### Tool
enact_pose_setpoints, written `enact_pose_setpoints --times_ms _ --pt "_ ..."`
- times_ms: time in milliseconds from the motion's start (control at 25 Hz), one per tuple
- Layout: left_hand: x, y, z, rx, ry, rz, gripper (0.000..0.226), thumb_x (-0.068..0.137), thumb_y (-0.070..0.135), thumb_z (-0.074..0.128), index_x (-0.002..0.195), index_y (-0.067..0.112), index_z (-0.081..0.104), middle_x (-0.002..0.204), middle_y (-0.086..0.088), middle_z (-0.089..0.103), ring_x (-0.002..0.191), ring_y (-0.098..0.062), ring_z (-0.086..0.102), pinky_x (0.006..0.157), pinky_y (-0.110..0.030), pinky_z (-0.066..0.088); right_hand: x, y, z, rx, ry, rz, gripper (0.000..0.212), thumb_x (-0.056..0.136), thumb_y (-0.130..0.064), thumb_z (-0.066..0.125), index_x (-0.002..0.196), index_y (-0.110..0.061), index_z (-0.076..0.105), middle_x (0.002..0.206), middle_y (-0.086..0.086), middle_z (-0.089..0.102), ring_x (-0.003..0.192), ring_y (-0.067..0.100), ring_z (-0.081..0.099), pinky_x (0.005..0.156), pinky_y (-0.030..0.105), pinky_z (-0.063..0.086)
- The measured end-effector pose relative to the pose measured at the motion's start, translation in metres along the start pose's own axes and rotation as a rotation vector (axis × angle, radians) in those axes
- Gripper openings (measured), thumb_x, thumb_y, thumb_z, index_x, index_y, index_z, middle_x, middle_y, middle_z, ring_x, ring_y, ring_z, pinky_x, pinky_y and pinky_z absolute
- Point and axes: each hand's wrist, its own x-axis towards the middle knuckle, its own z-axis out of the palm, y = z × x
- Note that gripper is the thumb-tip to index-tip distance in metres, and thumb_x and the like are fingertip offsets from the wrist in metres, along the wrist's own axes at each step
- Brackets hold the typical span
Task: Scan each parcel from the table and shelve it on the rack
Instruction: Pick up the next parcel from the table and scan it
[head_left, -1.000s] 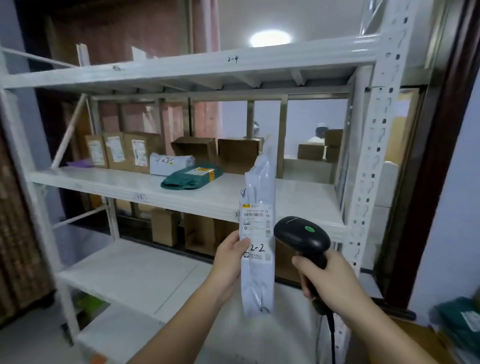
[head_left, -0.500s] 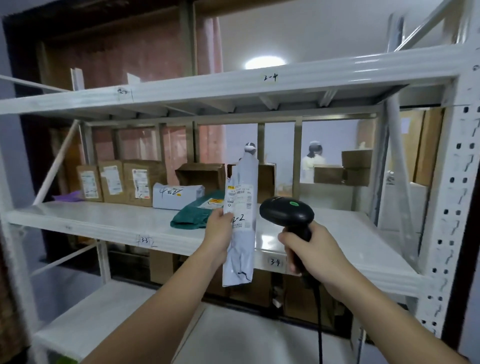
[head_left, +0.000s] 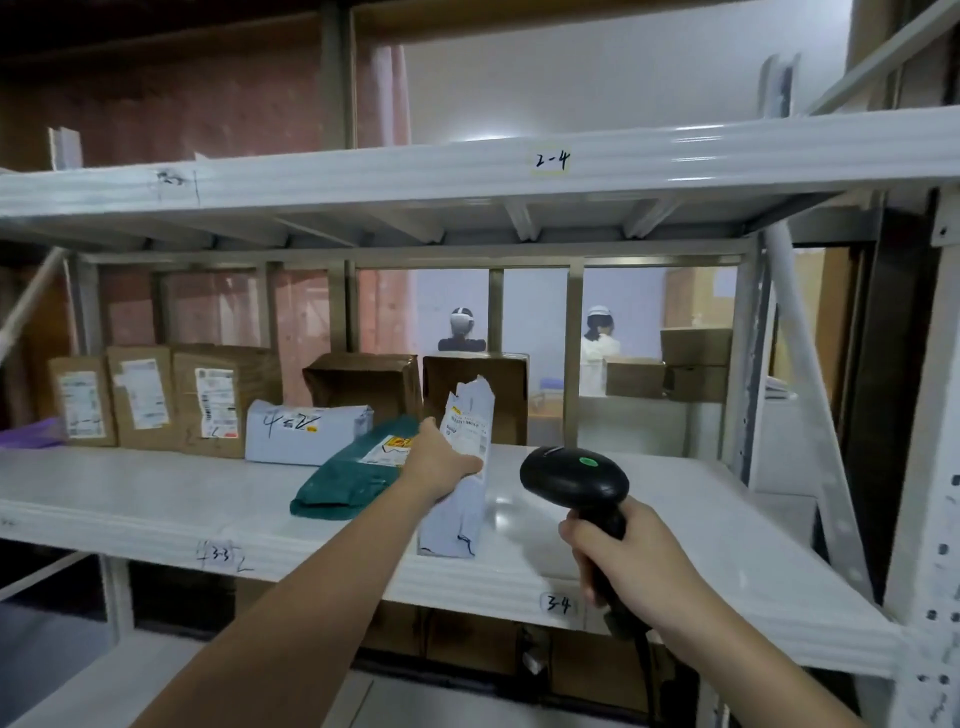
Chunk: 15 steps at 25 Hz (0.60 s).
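My left hand (head_left: 441, 462) grips a slim grey plastic parcel (head_left: 460, 499) with a white label, held upright with its lower end on the white middle shelf (head_left: 156, 499) of the rack. My right hand (head_left: 634, 561) holds a black barcode scanner (head_left: 574, 480) by its handle, just right of the parcel, its head above the shelf's front part. A cable hangs from the scanner's handle.
On the same shelf lie a green soft parcel (head_left: 348, 480), a grey parcel marked in pen (head_left: 306, 431) and several cardboard boxes (head_left: 208, 395) along the back. Shelf edges carry labels 3-3, 3-4 and 2-4. Two people stand behind the rack.
I have come closer to the rack. My left hand has carried the grey parcel forward and down onto the middle shelf. The scanner has stayed in my right hand.
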Motion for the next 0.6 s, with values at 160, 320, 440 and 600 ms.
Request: enact_pose_setpoints --times_ms 160,320,440,600 --pt "-0.001 -0.016 -0.002 0.733 0.023 0.405 0.057 0.091 0.050 0.071 0.142 0.031 0.054 0.148 -0.001 0.052 0.130 -0.023 0.050 0.109 -0.041 0.043 -0.001 -0.005 0.010 -0.028 0.080 -0.013 0.010 0.092 -0.013 0.060 0.090 -0.004 0.059 0.055 0.013 0.058 0.050 0.028 0.057 0.055 0.037 0.052" --pt "-0.005 -0.033 -0.009 0.747 -0.322 0.407 0.058 0.092 0.073 0.051 0.131 0.033 0.066 0.130 0.002 0.069 0.114 -0.020 0.063 0.100 -0.042 0.053 -0.007 -0.009 0.033 -0.061 0.133 0.004 0.014 0.092 -0.015 0.061 0.089 -0.002 0.059 0.056 0.014 0.058 0.050 0.027 0.057 0.058 0.039 0.052" --pt "-0.007 -0.046 -0.008 0.969 -0.254 0.514 0.052 0.101 0.064 0.038 0.130 0.028 0.062 0.131 -0.005 0.066 0.117 -0.028 0.061 0.099 -0.046 0.047 -0.018 -0.008 0.049 -0.067 0.167 0.040 0.016 0.091 -0.015 0.061 0.088 0.000 0.057 0.055 0.014 0.057 0.049 0.025 0.055 0.060 0.039 0.050" --pt "-0.006 -0.046 -0.008 1.120 -0.077 0.659 0.032 0.106 0.036 0.045 0.130 0.024 0.062 0.134 -0.007 0.064 0.124 -0.030 0.057 0.105 -0.046 0.042 -0.042 -0.004 0.058 -0.097 0.188 0.118 0.016 0.090 -0.019 0.061 0.086 -0.004 0.057 0.053 0.016 0.057 0.049 0.030 0.054 0.061 0.053 0.052"
